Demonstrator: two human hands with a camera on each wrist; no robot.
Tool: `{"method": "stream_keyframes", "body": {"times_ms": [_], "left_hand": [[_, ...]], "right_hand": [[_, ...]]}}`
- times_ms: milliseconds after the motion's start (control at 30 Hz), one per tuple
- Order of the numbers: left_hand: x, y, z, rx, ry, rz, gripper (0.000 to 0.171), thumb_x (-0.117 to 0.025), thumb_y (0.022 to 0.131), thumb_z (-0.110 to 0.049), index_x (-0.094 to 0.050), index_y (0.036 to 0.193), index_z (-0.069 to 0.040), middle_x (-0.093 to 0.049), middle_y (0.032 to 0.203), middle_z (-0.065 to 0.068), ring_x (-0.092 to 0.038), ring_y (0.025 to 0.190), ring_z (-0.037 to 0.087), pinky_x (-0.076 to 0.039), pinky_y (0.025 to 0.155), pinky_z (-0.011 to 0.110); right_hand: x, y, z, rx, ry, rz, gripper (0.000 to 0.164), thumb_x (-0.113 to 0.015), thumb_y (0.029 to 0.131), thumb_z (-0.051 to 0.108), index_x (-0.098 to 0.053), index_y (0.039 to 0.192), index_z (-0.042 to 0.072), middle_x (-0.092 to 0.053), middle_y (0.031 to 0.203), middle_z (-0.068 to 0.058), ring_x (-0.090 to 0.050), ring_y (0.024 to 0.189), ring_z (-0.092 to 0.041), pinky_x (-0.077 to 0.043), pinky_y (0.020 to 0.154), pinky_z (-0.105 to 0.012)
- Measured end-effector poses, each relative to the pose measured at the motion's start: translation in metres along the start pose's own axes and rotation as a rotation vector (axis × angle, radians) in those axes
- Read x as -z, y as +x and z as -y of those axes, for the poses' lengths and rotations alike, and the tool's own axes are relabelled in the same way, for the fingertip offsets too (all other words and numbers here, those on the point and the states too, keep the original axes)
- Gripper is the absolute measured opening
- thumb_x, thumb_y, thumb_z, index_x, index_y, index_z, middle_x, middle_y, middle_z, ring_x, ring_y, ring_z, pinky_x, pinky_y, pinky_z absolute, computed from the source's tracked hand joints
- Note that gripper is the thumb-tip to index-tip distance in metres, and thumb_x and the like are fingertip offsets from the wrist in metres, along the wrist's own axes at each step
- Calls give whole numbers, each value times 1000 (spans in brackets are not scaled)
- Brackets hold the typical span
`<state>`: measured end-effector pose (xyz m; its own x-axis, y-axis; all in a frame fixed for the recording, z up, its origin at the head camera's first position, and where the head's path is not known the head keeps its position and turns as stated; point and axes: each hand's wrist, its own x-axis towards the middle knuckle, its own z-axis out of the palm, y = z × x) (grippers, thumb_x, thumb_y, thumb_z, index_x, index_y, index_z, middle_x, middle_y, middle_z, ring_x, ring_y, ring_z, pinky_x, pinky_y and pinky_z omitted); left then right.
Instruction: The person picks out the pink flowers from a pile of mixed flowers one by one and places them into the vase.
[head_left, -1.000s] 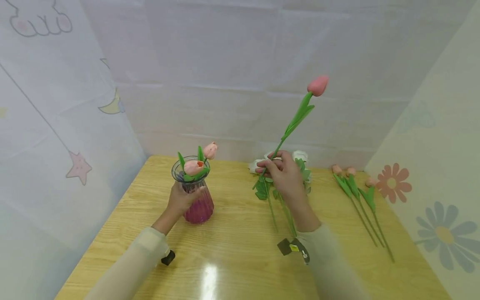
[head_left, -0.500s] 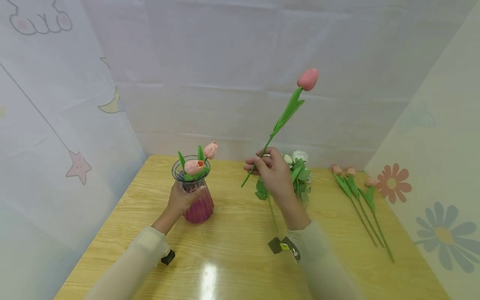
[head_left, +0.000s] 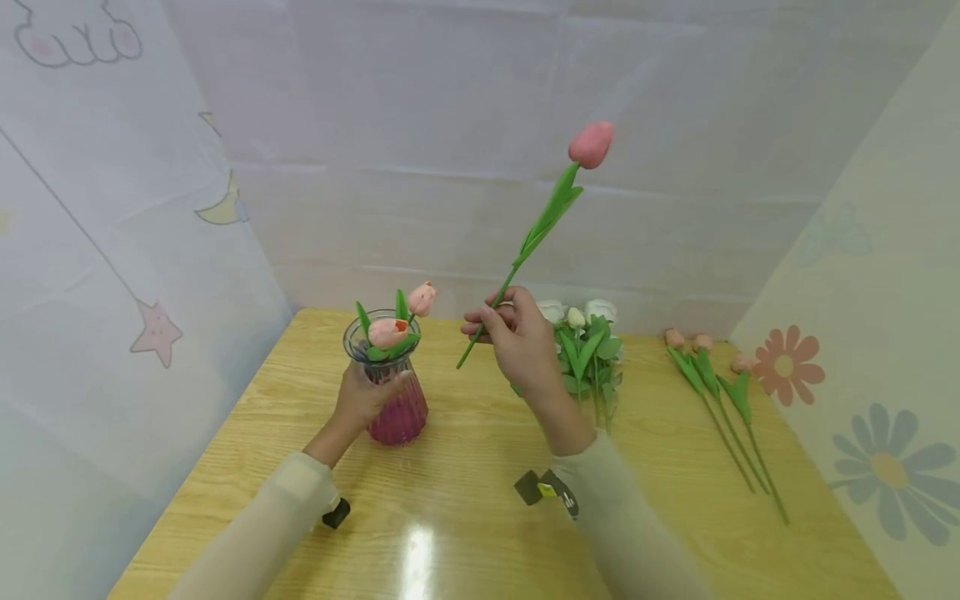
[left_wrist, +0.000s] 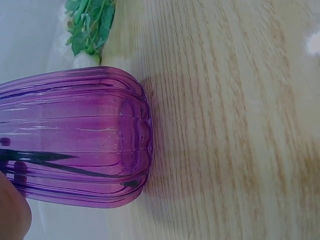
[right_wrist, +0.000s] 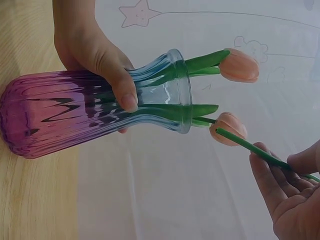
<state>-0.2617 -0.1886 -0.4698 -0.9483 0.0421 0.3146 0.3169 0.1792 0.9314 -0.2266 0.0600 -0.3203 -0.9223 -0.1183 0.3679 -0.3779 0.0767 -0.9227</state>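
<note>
A ribbed glass vase (head_left: pixel 397 412), blue at the neck and purple-pink below, stands on the table at left. My left hand (head_left: pixel 363 400) grips it around the neck, thumb across the front. Two peach tulips (right_wrist: pixel 239 65) rise from its mouth, and their stems show through the glass. My right hand (head_left: pixel 517 337) pinches the lower stem of a pink tulip (head_left: pixel 591 145) between thumb and fingers. That tulip leans up to the right, its bloom high against the backdrop. Its stem end points down-left, to the right of the vase, and overlaps a peach bloom in the right wrist view.
Behind my right hand lie white roses (head_left: pixel 600 311) with green leaves and a white tulip bud (head_left: pixel 576 317). Several peach tulips (head_left: pixel 705 375) lie on the right of the wooden table (head_left: pixel 465 500). Printed cloth walls (head_left: pixel 450 125) enclose the back and sides.
My right hand has carried the pink tulip leftward toward the vase, uncovering more of the white flowers behind. The left hand and vase have stayed in place.
</note>
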Motion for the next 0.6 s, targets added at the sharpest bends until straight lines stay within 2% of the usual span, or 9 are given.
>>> {"method": "stream_keyframes", "body": {"times_ms": [133, 300, 600], "left_hand": [[0, 0, 0, 3, 4, 5, 73, -77, 85, -6, -39, 147, -1, -57, 138, 21, -55, 127, 32, -46, 105, 30], [0, -1, -1, 11, 0, 5, 73, -77, 86, -7, -38, 148, -2, -55, 140, 22, -52, 131, 35, -41, 112, 48], [0, 1, 1, 23, -8, 9, 75, -76, 86, -6, -35, 149, -1, -52, 142, 24, -49, 134, 37, -37, 114, 51]], "right_hand": [[-5, 1, 0, 8, 5, 5, 13, -54, 104, 6, -50, 114, -1, -71, 104, -25, -73, 93, -32, -60, 82, -34], [-11, 2, 0, 17, 9, 3, 13, -53, 104, 5, -50, 115, -2, -71, 103, -24, -73, 93, -31, -60, 83, -34], [-23, 4, 7, 49, 19, 10, 14, -53, 104, 4, -50, 115, -4, -70, 103, -27, -73, 92, -33, -60, 82, -34]]}}
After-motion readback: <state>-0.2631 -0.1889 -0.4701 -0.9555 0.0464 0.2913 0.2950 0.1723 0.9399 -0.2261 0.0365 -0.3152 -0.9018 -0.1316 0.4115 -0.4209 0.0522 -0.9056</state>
